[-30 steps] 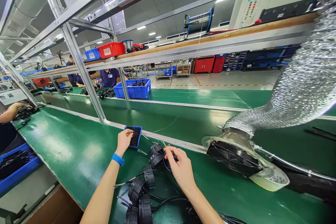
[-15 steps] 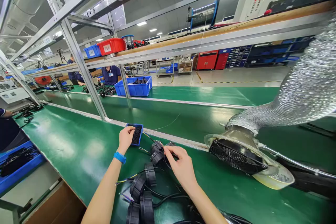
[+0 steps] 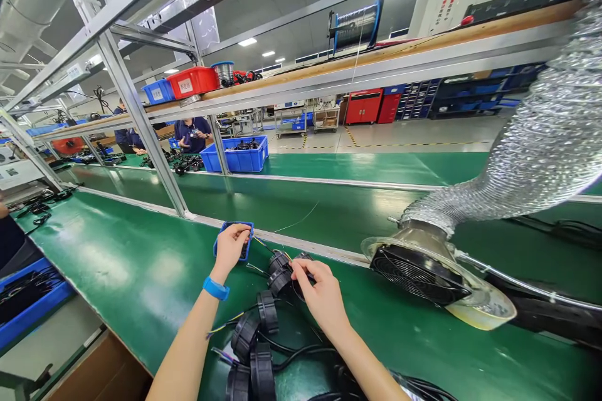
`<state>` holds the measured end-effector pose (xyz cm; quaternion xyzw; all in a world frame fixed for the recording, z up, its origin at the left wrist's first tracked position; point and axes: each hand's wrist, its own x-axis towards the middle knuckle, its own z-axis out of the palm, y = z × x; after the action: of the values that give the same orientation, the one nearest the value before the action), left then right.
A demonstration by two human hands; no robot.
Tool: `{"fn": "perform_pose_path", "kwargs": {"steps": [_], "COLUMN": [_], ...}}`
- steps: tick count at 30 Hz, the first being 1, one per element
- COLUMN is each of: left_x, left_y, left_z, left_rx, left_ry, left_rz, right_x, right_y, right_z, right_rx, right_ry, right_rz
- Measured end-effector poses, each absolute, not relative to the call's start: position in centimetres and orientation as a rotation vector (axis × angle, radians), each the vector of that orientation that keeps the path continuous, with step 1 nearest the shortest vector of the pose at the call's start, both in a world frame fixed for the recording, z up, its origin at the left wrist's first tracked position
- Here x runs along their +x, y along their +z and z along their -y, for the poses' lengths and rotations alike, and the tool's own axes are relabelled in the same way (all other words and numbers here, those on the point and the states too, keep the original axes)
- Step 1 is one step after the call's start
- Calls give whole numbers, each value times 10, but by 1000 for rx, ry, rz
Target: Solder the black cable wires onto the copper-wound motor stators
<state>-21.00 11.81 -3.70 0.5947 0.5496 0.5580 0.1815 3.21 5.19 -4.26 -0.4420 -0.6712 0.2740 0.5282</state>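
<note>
My left hand (image 3: pixel 231 247), with a blue band on its wrist, is over the small blue bin (image 3: pixel 217 244) of tiny black parts. Its thumb and fingers are pinched together, and whatever lies between them is too small to make out. My right hand (image 3: pixel 320 291) pinches a thin wire (image 3: pixel 288 257) beside the black ribbed round caps (image 3: pixel 279 279). Closer to me lie more such caps (image 3: pixel 263 363), with coloured wire ends (image 3: pixel 221 356) sticking out to the left and black cables (image 3: pixel 301 351) running right.
A fume hood (image 3: pixel 423 276) on a silver flexible duct (image 3: pixel 527 138) stands to the right. Metal uprights (image 3: pixel 141 119) carry a shelf with a solder wire spool (image 3: pixel 357 26). Beyond is a blue crate (image 3: pixel 247 160); a person (image 3: pixel 190 135) is at the far side.
My left hand has moved slightly right over the bin, its fingertips now at the bin's far right side. The right hand keeps its pinch. The whole view has shifted a little.
</note>
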Motion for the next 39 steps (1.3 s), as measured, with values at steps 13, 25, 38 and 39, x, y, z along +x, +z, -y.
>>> {"fn": "perform_pose_path", "kwargs": {"steps": [13, 25, 38, 39], "left_x": [-237, -242, -243, -242], "left_y": [-53, -54, -56, -55], "left_z": [-127, -128, -130, -131], "left_rx": [1903, 1781, 1587, 1587], "left_ry": [1479, 1550, 1548, 1544], "left_rz": [-1934, -1923, -1835, -1830], "right_x": [31, 31, 31, 30], "right_y": [-41, -41, -40, -40], "right_z": [-50, -50, -49, -49], "right_rx": [-1056, -1063, -1049, -1049], "right_ry": [631, 619, 611, 617], "right_rz": [1603, 1611, 1606, 1605]}}
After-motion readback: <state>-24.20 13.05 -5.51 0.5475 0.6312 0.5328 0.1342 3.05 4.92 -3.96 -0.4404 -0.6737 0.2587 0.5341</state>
